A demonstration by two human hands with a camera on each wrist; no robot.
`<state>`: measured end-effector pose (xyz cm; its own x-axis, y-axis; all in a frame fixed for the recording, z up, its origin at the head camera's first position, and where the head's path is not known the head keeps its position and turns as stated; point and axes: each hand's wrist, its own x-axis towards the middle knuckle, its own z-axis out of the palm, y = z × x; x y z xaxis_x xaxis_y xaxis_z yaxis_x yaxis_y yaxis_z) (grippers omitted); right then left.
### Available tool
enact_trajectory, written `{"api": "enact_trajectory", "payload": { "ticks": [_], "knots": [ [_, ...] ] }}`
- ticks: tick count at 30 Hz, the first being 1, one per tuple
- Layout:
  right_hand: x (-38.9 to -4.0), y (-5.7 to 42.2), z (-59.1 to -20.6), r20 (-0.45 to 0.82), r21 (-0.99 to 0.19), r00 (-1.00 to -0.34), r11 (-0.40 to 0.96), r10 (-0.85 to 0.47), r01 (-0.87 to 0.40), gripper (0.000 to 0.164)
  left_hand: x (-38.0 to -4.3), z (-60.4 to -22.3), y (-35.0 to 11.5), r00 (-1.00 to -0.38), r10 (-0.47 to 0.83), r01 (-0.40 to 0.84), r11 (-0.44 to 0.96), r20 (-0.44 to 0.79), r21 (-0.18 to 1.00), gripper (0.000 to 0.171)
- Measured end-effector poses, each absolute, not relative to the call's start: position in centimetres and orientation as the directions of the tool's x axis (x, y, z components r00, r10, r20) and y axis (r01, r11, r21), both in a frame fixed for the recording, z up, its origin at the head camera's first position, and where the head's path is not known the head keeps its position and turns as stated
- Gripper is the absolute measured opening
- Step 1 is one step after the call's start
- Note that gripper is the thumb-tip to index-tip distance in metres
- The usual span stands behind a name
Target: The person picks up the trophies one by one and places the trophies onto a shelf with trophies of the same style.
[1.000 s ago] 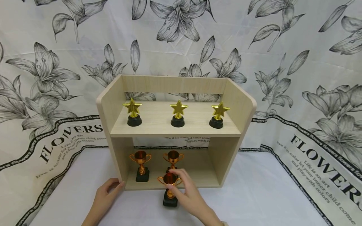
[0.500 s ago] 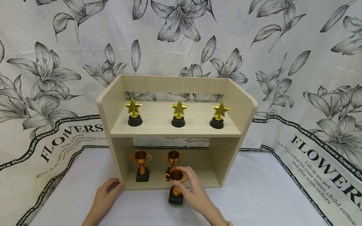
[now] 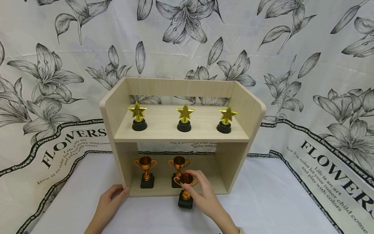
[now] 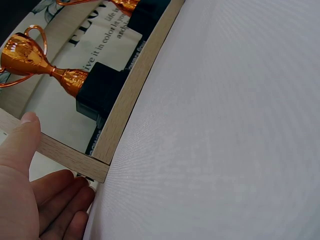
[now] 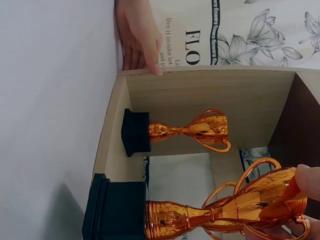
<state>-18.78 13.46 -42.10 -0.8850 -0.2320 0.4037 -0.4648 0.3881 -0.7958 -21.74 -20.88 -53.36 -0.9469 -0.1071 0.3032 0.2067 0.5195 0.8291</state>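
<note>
My right hand (image 3: 205,195) pinches an orange-gold trophy cup (image 3: 186,195) by its bowl, upright and in front of the lower shelf. In the right wrist view the held trophy's black base (image 5: 117,209) points left, away from the fingers. Behind it another trophy cup (image 3: 179,162) stands on the lower shelf, partly hidden. A third trophy cup (image 3: 145,164) stands near the left wall. My left hand (image 3: 108,203) grips the lower left front corner of the wooden shelf (image 3: 181,140), with the thumb over the panel's edge (image 4: 75,159) and the fingers outside.
Star trophies stand along the upper shelf: left (image 3: 138,112), middle (image 3: 184,112) and right (image 3: 227,113). The right side panel (image 3: 230,165) bounds the lower compartment. White cloth (image 3: 271,195) covers the table, and a flower-printed cloth (image 3: 277,58) hangs behind.
My right hand has carried the trophy cup rightward and slightly toward the shelf. More of the trophy behind it shows now. The left hand stays at the shelf's corner.
</note>
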Motion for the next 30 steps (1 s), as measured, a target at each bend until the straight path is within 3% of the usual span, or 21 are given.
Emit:
{"api": "enact_trajectory", "payload": {
  "ticks": [20,30],
  "knots": [
    [-19.5,14.8,-42.0,0.456,-0.754,-0.869,0.436,-0.192,-0.492,0.041,-21.8,-53.4,-20.9,-0.951,-0.108,0.194,0.52,0.289,0.832,0.021],
    [-18.3,14.3,-39.4,0.463,-0.762,-0.87,0.427,-0.168,-0.488,0.04,-21.8,-53.3,-21.0,-0.953,-0.11,0.185,0.527,0.282,0.83,0.022]
  ]
}}
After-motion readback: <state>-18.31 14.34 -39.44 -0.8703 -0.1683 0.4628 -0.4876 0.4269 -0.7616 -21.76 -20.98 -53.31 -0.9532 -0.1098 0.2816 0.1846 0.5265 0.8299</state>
